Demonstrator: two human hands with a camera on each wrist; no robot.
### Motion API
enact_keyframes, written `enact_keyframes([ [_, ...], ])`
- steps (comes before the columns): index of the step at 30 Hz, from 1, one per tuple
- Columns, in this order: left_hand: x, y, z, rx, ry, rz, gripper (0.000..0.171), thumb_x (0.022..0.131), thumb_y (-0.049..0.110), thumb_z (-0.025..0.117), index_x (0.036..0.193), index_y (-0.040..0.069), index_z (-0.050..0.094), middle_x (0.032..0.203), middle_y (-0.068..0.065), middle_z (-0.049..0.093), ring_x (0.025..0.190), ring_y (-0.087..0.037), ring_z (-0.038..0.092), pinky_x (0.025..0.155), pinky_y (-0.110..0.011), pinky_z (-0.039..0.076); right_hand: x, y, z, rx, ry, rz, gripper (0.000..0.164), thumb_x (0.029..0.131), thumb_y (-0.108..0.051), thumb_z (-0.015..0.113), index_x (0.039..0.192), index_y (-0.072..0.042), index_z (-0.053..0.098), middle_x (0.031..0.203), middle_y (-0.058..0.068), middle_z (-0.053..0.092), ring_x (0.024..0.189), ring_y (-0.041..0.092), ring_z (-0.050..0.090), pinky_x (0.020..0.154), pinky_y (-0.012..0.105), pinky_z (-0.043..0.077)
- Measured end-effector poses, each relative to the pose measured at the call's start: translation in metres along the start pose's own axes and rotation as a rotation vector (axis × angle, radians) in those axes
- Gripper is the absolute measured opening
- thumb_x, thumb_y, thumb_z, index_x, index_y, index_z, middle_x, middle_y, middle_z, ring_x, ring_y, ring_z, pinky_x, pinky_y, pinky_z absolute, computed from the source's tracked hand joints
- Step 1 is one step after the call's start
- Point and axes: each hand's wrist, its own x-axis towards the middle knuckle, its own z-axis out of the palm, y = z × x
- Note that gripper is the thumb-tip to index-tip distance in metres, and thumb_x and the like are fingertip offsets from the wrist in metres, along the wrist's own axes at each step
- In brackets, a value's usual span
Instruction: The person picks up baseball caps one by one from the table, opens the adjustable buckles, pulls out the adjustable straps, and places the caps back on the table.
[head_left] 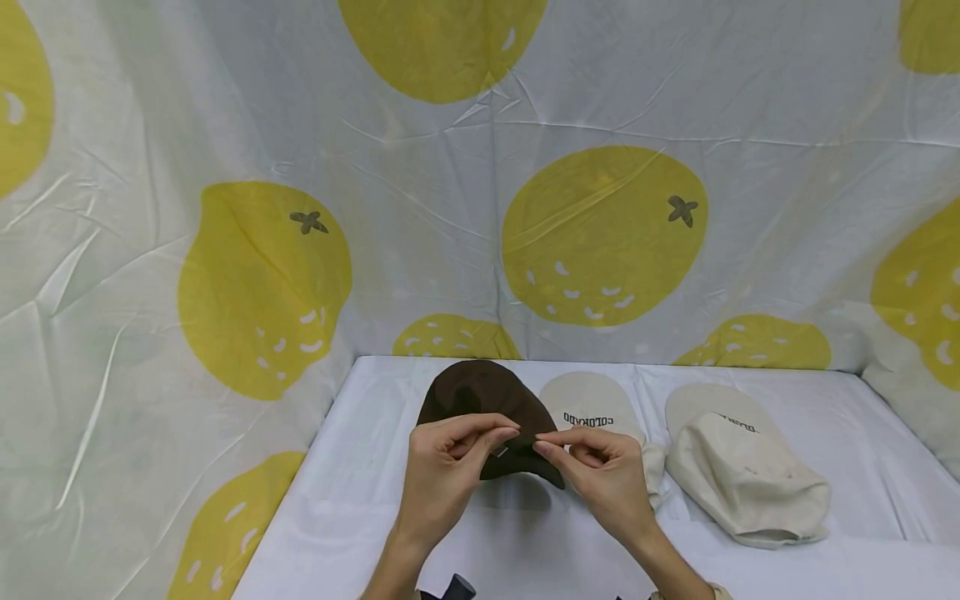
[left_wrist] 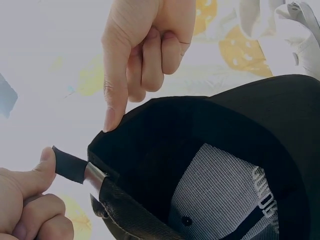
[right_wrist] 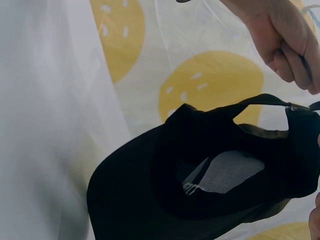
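A dark brown baseball cap [head_left: 480, 387] is held up in front of me, its hollow inside showing in both wrist views. My left hand [head_left: 453, 458] pinches it at the back edge with thumb and forefinger. Close beside it, my right hand [head_left: 607, 475] pinches too, thumb against forefinger. In the left wrist view, one hand's thumb is at the free end of the back strap [left_wrist: 70, 165], which runs through a metal buckle [left_wrist: 95, 180]; another hand's forefinger touches the cap's rim. Which hand has the strap, I cannot tell.
Two beige caps lettered in dark print lie to the right: one [head_left: 588, 396] partly behind my right hand, the other [head_left: 742, 475] farther right. A white cloth [head_left: 337, 475] covers the table. Lemon-patterned fabric [head_left: 420, 208] hangs behind and at the sides.
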Motion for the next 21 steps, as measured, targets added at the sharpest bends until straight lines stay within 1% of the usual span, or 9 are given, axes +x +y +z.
enact_keyframes([
  [5, 0.0000, 0.0002, -0.0010, -0.007, 0.005, -0.007, 0.006, 0.090, 0.000, 0.077, 0.091, 0.006, 0.079, 0.065, -0.004, 0.068, 0.046, -0.012, 0.024, 0.045, -0.015, 0.030, -0.0001, -0.0001, -0.0002, 0.003, -0.003, -0.001, 0.016, 0.083, 0.009, 0.080, 0.094, -0.001, 0.080, 0.047, 0.004, 0.034, 0.047, 0.015, 0.018, 0.040, 0.020, 0.021],
  [9, 0.0000, 0.0004, -0.0022, -0.014, 0.006, -0.017, 0.006, 0.090, 0.000, 0.077, 0.091, 0.006, 0.079, 0.067, -0.005, 0.070, 0.046, -0.010, 0.027, 0.045, -0.017, 0.035, -0.0001, 0.0001, -0.0001, 0.006, -0.004, 0.001, 0.016, 0.082, 0.009, 0.081, 0.094, -0.001, 0.080, 0.047, 0.004, 0.034, 0.047, 0.015, 0.018, 0.040, 0.021, 0.021],
  [12, -0.0003, 0.0006, -0.0034, -0.019, 0.011, -0.028, 0.006, 0.090, 0.000, 0.076, 0.091, 0.005, 0.079, 0.070, -0.007, 0.072, 0.049, -0.006, 0.038, 0.049, -0.019, 0.043, -0.0003, 0.0001, 0.0002, 0.009, -0.004, 0.000, 0.016, 0.082, 0.009, 0.081, 0.094, -0.001, 0.080, 0.047, 0.004, 0.034, 0.048, 0.016, 0.019, 0.040, 0.023, 0.021],
  [14, -0.0008, 0.0005, -0.0039, -0.024, 0.020, -0.032, 0.006, 0.090, 0.000, 0.076, 0.091, 0.005, 0.079, 0.071, -0.009, 0.073, 0.053, -0.005, 0.047, 0.051, -0.020, 0.047, -0.0004, 0.0001, 0.0002, 0.012, -0.006, -0.002, 0.016, 0.082, 0.010, 0.081, 0.094, -0.001, 0.080, 0.047, 0.004, 0.036, 0.048, 0.016, 0.019, 0.040, 0.024, 0.022],
  [16, -0.0009, 0.0002, -0.0042, -0.032, 0.034, -0.033, 0.006, 0.090, -0.001, 0.076, 0.091, 0.004, 0.078, 0.072, -0.011, 0.073, 0.053, -0.005, 0.048, 0.048, -0.018, 0.043, -0.0004, 0.0002, 0.0003, 0.013, -0.008, -0.006, 0.016, 0.082, 0.010, 0.080, 0.094, -0.001, 0.080, 0.047, 0.003, 0.037, 0.048, 0.016, 0.019, 0.040, 0.023, 0.022],
  [17, -0.0009, 0.0000, -0.0042, -0.036, 0.042, -0.032, 0.006, 0.090, -0.002, 0.076, 0.091, 0.004, 0.078, 0.072, -0.012, 0.073, 0.051, -0.005, 0.045, 0.046, -0.017, 0.040, -0.0003, 0.0003, 0.0002, 0.013, -0.009, -0.008, 0.016, 0.082, 0.010, 0.080, 0.094, -0.001, 0.080, 0.047, 0.003, 0.037, 0.047, 0.016, 0.019, 0.040, 0.022, 0.022],
  [21, -0.0006, -0.0005, -0.0041, -0.052, 0.071, -0.031, 0.007, 0.089, -0.004, 0.076, 0.091, 0.002, 0.078, 0.072, -0.013, 0.073, 0.043, -0.010, 0.027, 0.039, -0.016, 0.021, -0.0001, 0.0007, 0.0003, 0.021, -0.012, -0.025, 0.018, 0.082, 0.012, 0.080, 0.095, 0.000, 0.080, 0.047, 0.002, 0.037, 0.047, 0.016, 0.019, 0.040, 0.019, 0.022],
])
